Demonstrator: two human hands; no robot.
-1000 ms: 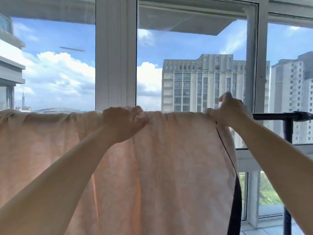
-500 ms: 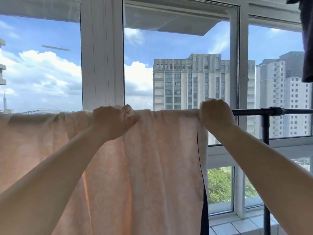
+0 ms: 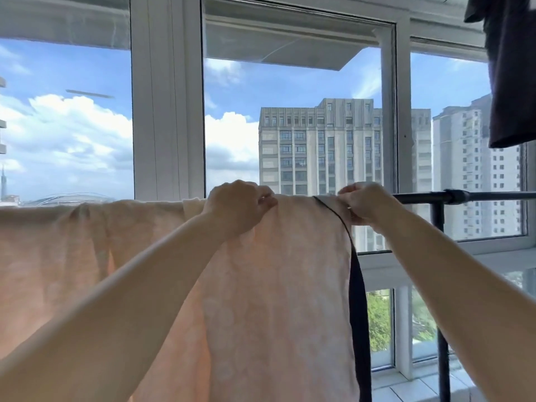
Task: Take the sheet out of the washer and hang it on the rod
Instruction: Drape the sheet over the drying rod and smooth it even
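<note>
Looking across the peach sheet (image 3: 275,285), I see it draped over the black rod (image 3: 420,197), hanging down in front of me and spreading off to the left edge of view. My left hand (image 3: 237,207) grips the top fold of the sheet where it crosses the rod, fingers curled into the cloth. My right hand (image 3: 367,203) pinches the sheet's right edge at the rod, thumb and fingertips closed on the fabric just beside a dark border strip (image 3: 358,300) that runs down that edge. To the right of that hand the rod is bare, meeting a joint and a black upright post (image 3: 442,358). I can read no writing or brand on the sheet, the rod or anything nearby. A dark garment (image 3: 513,71) hangs at the upper right corner. Behind the rod stands a white window frame (image 3: 166,111), and through the glass a grey tower block (image 3: 319,146) rises against blue sky with clouds.
</note>
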